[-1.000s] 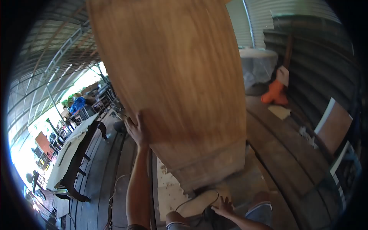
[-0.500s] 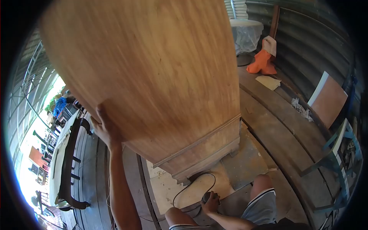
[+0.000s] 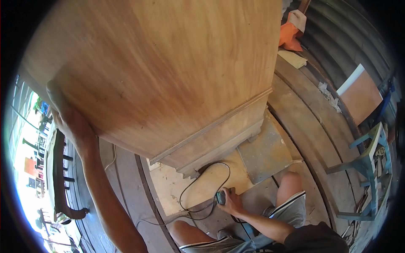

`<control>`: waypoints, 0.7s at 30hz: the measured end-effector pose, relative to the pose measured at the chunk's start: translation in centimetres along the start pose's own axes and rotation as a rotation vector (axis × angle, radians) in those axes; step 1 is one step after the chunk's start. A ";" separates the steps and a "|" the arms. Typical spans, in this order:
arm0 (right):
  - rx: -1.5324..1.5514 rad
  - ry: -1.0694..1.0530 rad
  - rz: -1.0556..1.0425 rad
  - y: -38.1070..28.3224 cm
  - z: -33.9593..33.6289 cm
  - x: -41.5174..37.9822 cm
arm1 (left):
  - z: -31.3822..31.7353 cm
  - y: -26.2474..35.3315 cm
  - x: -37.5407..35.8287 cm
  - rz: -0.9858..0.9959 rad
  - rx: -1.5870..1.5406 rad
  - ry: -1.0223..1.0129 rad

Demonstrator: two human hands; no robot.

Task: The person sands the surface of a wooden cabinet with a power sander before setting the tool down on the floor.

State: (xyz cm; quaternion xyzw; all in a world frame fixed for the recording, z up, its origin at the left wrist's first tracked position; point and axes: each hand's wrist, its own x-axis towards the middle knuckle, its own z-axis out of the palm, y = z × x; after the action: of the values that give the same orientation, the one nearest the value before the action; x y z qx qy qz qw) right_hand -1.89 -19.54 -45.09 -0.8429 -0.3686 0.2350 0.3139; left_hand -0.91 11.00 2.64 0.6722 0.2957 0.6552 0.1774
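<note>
A tall wooden cabinet [image 3: 168,76] with a flat, bare wood side and a moulding near its base fills the upper middle of the head view. My left hand [image 3: 74,120] grips its left edge, thumb on the flat face; the other fingers are partly hidden. Low in the middle, between my knees, my right hand [image 3: 231,202] is closed around a small green and black corded power tool that looks like a palm sander [image 3: 220,197]. This sander is apart from the cabinet. Its black cord [image 3: 181,198] loops over the board under the cabinet.
Under the cabinet lie a pale board [image 3: 164,189] and a grey stained panel [image 3: 265,154] on the plank floor. A blue-green metal frame [image 3: 371,177] stands right, near a leaning board [image 3: 360,99]. Orange cloth [image 3: 290,37] lies behind. A dark-legged furniture piece [image 3: 59,189] is at left.
The view has tilted down and shifted. My left hand stays on the cabinet's edge. My right hand has lifted and turned the sander, so its green side now shows.
</note>
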 end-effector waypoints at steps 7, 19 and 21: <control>-0.086 0.043 0.030 0.2 2.1 0.8 | -0.1 -1.8 0.2 0.402 0.516 0.422; -0.078 0.034 0.061 -0.5 1.0 0.1 | 18.3 7.8 -12.1 1.345 0.738 -0.539; -0.063 0.110 0.035 0.5 2.9 0.3 | 18.8 5.0 -15.5 1.526 0.846 -0.608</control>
State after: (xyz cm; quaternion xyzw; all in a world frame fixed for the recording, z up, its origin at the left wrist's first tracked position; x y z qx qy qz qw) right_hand -3.33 -18.56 -47.46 -0.8703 -0.3429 0.1820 0.3030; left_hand 19.00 0.23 -7.70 0.8367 -0.0719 0.2273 -0.4930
